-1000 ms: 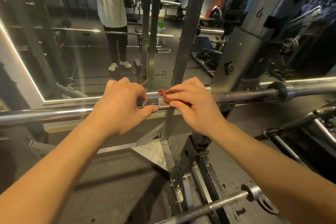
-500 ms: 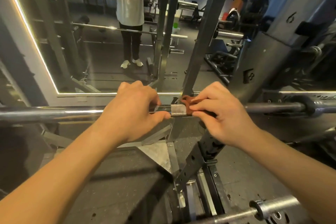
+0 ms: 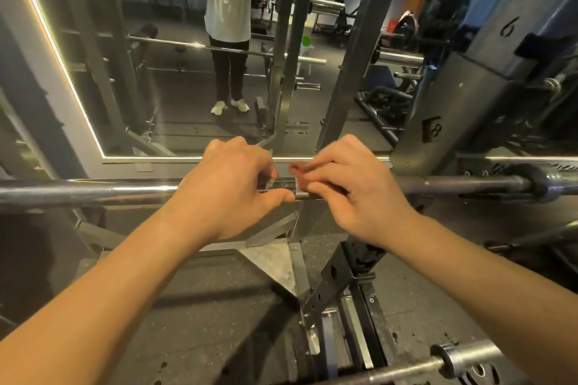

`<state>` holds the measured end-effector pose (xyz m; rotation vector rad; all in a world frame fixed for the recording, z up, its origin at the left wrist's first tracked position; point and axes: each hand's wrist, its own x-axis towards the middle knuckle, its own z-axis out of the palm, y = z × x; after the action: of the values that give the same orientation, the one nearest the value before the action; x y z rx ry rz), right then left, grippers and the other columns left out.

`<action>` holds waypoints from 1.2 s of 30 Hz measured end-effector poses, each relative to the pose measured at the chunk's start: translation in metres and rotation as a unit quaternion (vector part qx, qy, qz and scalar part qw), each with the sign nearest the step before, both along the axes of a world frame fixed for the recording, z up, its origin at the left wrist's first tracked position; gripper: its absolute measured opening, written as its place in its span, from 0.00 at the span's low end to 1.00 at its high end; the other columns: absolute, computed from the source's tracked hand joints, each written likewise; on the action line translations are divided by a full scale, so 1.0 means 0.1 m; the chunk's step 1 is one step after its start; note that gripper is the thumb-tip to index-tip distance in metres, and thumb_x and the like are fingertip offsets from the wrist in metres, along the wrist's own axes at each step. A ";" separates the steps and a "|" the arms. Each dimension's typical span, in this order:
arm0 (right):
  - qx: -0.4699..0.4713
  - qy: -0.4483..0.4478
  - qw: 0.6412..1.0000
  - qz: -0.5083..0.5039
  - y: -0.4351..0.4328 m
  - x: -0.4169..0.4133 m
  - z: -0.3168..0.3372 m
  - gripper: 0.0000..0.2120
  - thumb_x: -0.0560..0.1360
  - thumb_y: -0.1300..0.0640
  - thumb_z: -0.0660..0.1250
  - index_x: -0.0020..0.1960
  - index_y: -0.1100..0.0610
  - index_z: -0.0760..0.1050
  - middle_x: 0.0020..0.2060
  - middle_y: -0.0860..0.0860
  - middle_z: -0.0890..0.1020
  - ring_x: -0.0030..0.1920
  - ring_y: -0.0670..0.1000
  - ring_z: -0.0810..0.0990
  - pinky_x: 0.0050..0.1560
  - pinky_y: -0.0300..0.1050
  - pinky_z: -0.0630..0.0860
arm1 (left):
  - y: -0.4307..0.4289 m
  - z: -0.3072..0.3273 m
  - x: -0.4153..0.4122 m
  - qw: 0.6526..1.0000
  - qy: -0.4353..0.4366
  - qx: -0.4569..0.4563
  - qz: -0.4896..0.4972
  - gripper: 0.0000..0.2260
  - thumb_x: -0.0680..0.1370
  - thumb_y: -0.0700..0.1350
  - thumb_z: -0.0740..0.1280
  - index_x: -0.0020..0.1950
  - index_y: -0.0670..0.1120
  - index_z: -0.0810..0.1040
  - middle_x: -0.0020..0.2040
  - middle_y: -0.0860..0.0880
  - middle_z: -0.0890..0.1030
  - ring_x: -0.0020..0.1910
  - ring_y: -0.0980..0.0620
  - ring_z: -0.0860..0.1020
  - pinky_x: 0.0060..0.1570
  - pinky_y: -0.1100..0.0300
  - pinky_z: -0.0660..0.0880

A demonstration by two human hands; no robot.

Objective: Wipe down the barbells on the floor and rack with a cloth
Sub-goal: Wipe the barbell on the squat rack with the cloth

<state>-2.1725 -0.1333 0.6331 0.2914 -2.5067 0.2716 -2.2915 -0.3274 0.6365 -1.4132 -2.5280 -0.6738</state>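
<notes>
Wiping the racked barbell [image 3: 93, 194] at mid-frame: left hand [image 3: 225, 187] fingers curl round it, right hand [image 3: 353, 194] fingers pinch the brown cloth [image 3: 300, 167] against its knurling; next, probably slide the cloth along with firm pressure

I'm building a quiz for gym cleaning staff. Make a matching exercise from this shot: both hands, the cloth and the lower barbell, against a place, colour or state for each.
1 left hand
2 right hand
3 cloth
4 lower barbell

A bottom right corner
B reddish-brown
C grips the bare racked barbell
D holds the cloth round the bar

Pairs: 1-C, 2-D, 3-B, 4-A
</notes>
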 end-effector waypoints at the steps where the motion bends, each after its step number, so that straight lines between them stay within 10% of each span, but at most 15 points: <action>1: -0.008 -0.009 1.000 -0.004 -0.05 -0.05 0.02 0.07 0.80 0.56 0.69 0.50 0.56 0.86 0.48 0.49 0.83 0.51 0.52 0.77 0.49 0.52 0.75 | 0.01 0.00 0.00 1.000 0.001 -0.003 -0.001 0.20 0.71 0.71 0.61 0.48 0.57 0.77 0.42 0.58 0.76 0.48 0.55 0.70 0.58 0.53 0.67; 7: -0.055 -0.115 0.991 -0.034 -0.03 -0.03 0.12 0.12 0.83 0.51 0.62 0.58 0.48 0.84 0.58 0.41 0.84 0.62 0.44 0.79 0.62 0.55 0.75 | 0.00 0.01 0.00 1.000 0.007 -0.008 0.004 0.22 0.71 0.72 0.60 0.48 0.57 0.78 0.42 0.58 0.77 0.48 0.55 0.71 0.57 0.55 0.66; 36: 0.009 0.004 0.998 -0.055 -0.13 0.14 0.00 0.03 0.75 0.63 0.74 0.48 0.57 0.85 0.46 0.50 0.81 0.50 0.53 0.76 0.42 0.53 0.77 | -0.02 0.03 0.04 1.000 -0.003 -0.006 0.006 0.20 0.72 0.70 0.63 0.49 0.56 0.78 0.42 0.58 0.75 0.47 0.55 0.70 0.56 0.55 0.65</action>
<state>-2.1587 -0.1464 0.6335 0.1605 -2.5090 0.2020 -2.2877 -0.3291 0.6397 -1.4015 -2.5460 -0.6629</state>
